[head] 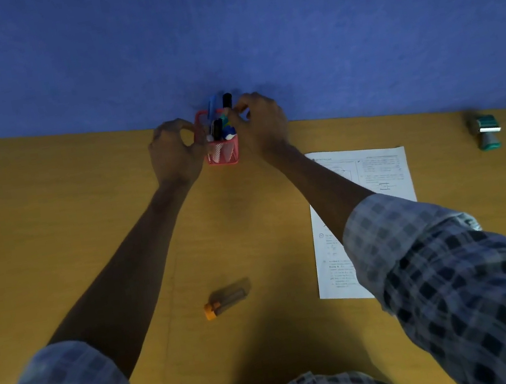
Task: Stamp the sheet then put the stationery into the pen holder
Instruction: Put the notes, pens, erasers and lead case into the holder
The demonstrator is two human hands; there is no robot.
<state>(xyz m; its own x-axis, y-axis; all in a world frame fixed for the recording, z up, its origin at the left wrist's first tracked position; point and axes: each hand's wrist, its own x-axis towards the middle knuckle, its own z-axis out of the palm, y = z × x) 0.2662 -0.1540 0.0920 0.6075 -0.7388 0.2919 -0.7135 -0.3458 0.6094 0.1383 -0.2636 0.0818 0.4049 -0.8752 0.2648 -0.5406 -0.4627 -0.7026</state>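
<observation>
at the desk's far edge, left hand (175, 152) grips the red mesh pen holder (223, 154) steady while right hand (262, 123) pinches a black marker (227, 101) in.

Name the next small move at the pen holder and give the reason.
Probably let go of the black marker and reach for the orange-capped item lying on the desk. The right hand is at the marker, already upright in the red mesh pen holder; the left hand steadies the holder.
</observation>
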